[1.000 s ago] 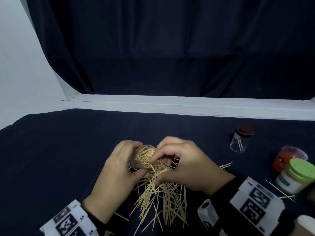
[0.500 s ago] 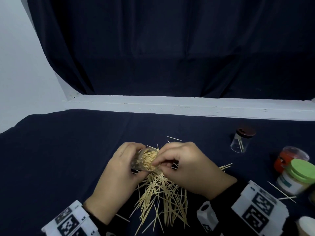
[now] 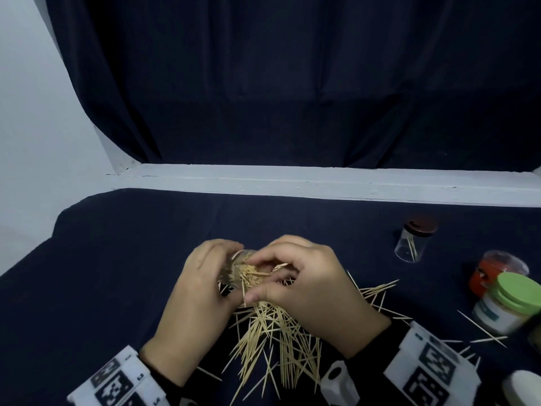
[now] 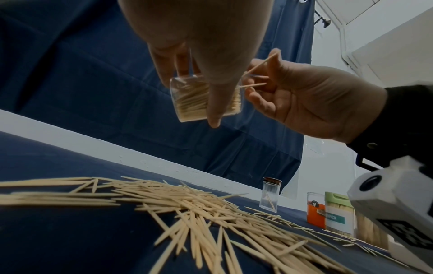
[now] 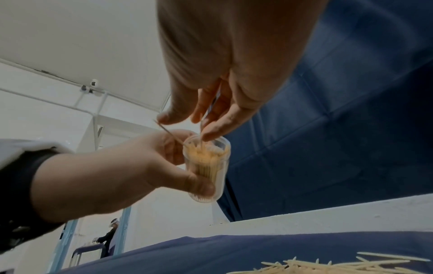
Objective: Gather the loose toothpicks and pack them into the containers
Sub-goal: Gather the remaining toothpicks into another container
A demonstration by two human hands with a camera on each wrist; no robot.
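toothpicks (image 3: 272, 341) pale tan | tablecloth (image 3: 117, 273) navy | jar lid (image 3: 518, 291) green | wristbands (image 3: 433, 367) black-white checks

The counter (image 3: 117, 259) is covered in dark blue matt cloth, faintly creased. The toothpicks (image 3: 272, 341) heaped on it are pale, bare wood with a dull finish. The container (image 5: 207, 166) is clear, glossy plastic with smooth walls. Farther right, a clear jar (image 3: 409, 244) has a dark glossy cap, and another jar has a matt green plastic lid (image 3: 518, 291). The curtain (image 3: 292, 83) behind is dark matt cloth.
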